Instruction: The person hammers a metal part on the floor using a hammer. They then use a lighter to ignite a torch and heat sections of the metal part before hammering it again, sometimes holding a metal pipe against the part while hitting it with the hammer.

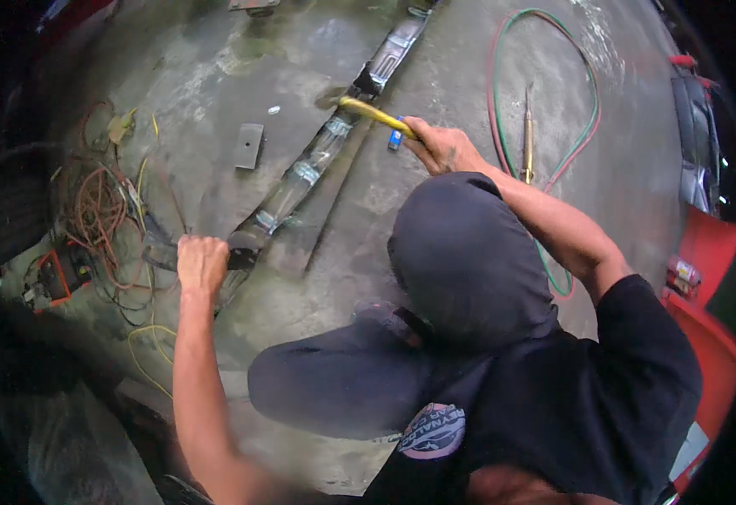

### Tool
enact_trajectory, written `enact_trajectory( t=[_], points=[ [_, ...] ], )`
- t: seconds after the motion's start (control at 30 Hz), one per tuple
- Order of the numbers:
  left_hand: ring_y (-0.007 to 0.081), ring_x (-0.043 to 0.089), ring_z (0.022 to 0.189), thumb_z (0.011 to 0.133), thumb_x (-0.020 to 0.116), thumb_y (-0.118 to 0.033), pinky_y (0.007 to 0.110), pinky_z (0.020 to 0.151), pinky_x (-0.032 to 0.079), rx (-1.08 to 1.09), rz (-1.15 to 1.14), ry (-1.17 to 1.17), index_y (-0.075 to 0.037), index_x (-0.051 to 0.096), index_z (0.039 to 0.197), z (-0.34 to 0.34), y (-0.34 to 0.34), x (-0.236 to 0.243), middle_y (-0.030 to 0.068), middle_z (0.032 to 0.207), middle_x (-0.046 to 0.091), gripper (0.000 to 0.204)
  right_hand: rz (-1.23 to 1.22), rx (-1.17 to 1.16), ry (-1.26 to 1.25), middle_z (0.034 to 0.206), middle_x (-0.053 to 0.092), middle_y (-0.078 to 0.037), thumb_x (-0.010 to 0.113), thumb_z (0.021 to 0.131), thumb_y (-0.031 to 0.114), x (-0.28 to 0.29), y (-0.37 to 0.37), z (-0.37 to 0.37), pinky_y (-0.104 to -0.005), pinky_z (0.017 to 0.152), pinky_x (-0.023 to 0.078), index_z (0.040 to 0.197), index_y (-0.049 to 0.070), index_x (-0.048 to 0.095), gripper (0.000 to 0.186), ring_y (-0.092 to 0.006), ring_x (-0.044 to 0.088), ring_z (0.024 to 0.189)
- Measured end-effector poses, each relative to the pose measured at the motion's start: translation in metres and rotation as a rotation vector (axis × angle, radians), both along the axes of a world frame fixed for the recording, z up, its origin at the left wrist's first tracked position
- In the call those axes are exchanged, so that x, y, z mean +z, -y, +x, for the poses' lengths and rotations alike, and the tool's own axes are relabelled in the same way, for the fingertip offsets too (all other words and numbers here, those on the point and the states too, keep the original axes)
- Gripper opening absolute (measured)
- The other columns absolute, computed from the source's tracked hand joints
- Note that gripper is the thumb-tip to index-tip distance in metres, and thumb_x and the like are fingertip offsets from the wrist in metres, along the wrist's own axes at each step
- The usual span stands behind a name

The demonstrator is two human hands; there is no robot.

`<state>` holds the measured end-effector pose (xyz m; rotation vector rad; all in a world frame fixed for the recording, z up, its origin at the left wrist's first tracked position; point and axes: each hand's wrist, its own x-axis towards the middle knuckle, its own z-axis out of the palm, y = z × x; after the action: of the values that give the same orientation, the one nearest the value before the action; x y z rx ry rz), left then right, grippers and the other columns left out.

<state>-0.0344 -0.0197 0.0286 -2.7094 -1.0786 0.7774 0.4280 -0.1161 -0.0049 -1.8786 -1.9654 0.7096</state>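
A long metal channel piece (pixel 317 156) lies diagonally across the concrete floor (pixel 637 126), its surface marked with shiny, bluish patches. My right hand (pixel 442 147) is closed round the yellow handle of a hammer (pixel 372 114), whose head rests on or just over the channel's middle. My left hand (pixel 202 261) grips a dark piece (pixel 237 257) at the channel's lower left end; whether that piece is separate from the channel I cannot tell. A small blue object (pixel 395 139) lies just below the hammer handle, and a small grey plate (pixel 248 145) lies left of the channel.
Tangled hoses and cables (pixel 103 202) lie at the left beside an orange-and-black machine (pixel 61 273). A brass torch (pixel 528 135) lies inside a loop of red-green hose (pixel 593 93). Red and black panels (pixel 704 269) line the right edge. My dark-clad legs (pixel 334 379) occupy the lower middle.
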Motion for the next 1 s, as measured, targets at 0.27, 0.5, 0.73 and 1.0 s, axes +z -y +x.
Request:
enact_trajectory(
  t=[0.27, 0.5, 0.73, 1.0],
  points=[
    [0.0255, 0.072, 0.077, 0.084, 0.062, -0.014, 0.040, 0.075, 0.048, -0.031, 0.023, -0.039, -0.015, 0.075, 0.075, -0.007, -0.003, 0.003, 0.0085, 0.077, 0.074, 0.015, -0.149, -0.019, 0.128, 0.071, 0.062, -0.021, 0.055, 0.102, 0.028, -0.030, 0.003, -0.015, -0.0524, 0.062, 0.048, 0.123, 0.014, 0.051, 0.026, -0.0425, 0.065, 0.070],
    [0.0248, 0.070, 0.084, 0.086, 0.062, -0.015, 0.040, 0.082, 0.047, -0.030, 0.044, -0.039, -0.015, 0.075, 0.079, -0.001, 0.006, -0.006, 0.0075, 0.082, 0.075, 0.014, -0.344, -0.043, -0.001, 0.078, 0.064, -0.023, 0.055, 0.097, 0.032, -0.014, 0.020, -0.008, -0.0550, 0.068, 0.048, 0.114, 0.011, 0.051, 0.027, -0.0443, 0.067, 0.080],
    [0.0256, 0.070, 0.084, 0.087, 0.060, -0.013, 0.041, 0.085, 0.046, -0.073, 0.030, -0.113, -0.012, 0.074, 0.082, -0.048, 0.020, 0.018, 0.0101, 0.082, 0.074, 0.014, -0.221, -0.287, -0.140, 0.083, 0.064, -0.021, 0.060, 0.096, 0.029, -0.019, 0.107, 0.055, -0.0461, 0.072, 0.050, 0.106, 0.009, 0.056, 0.022, -0.0401, 0.066, 0.081],
    [0.0267, 0.070, 0.081, 0.090, 0.057, -0.015, 0.043, 0.086, 0.044, -0.003, 0.053, -0.139, -0.012, 0.074, 0.083, -0.129, 0.039, -0.007, 0.0097, 0.079, 0.074, 0.018, -0.207, -0.484, -0.124, 0.104, 0.070, -0.020, 0.064, 0.097, 0.025, 0.004, 0.131, 0.133, -0.0425, 0.085, 0.049, 0.130, 0.004, 0.061, 0.039, -0.0301, 0.067, 0.099]
  ],
)
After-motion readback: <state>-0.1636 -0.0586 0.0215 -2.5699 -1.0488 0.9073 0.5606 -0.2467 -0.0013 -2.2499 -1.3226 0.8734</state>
